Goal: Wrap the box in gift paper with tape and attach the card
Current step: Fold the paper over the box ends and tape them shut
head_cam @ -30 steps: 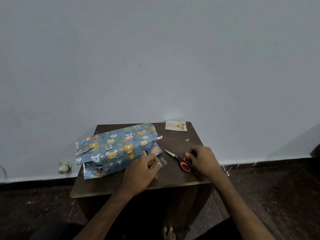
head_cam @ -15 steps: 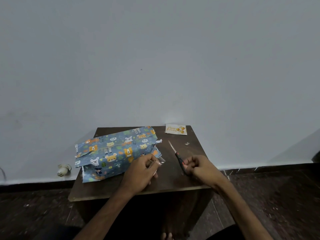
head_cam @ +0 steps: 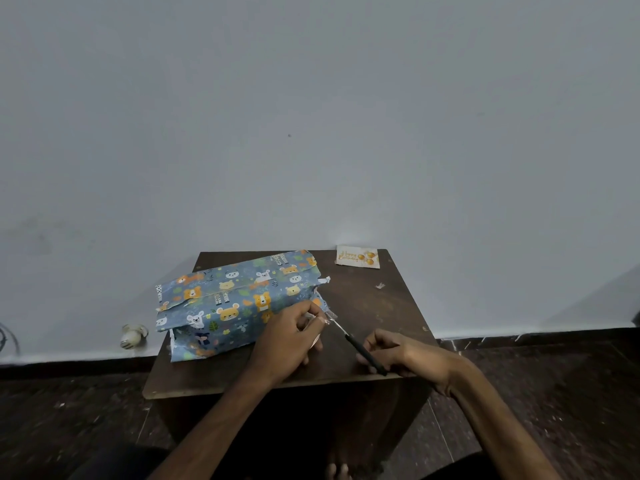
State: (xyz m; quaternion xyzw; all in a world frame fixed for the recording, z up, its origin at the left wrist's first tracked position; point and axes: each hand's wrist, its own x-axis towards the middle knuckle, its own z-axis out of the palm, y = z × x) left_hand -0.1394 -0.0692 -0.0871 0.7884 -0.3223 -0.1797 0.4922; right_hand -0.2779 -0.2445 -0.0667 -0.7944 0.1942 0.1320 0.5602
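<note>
A box wrapped in blue animal-print gift paper lies on the left half of a small dark wooden table. My left hand sits at the box's right end and pinches a piece of clear tape. My right hand grips the handles of the scissors, whose blades point up-left and meet the tape by my left fingertips. A small "Happy Birthday" card lies flat at the table's back right corner.
The table stands against a plain white wall, on a dark floor. A scrap of paper lies on the tabletop near the card. A small white object sits on the floor by the wall at left. My toes show below the table.
My right hand picked the scissors up off the table and swung their tips toward the tape held by my left hand. The left hand stayed at the box's right end.
</note>
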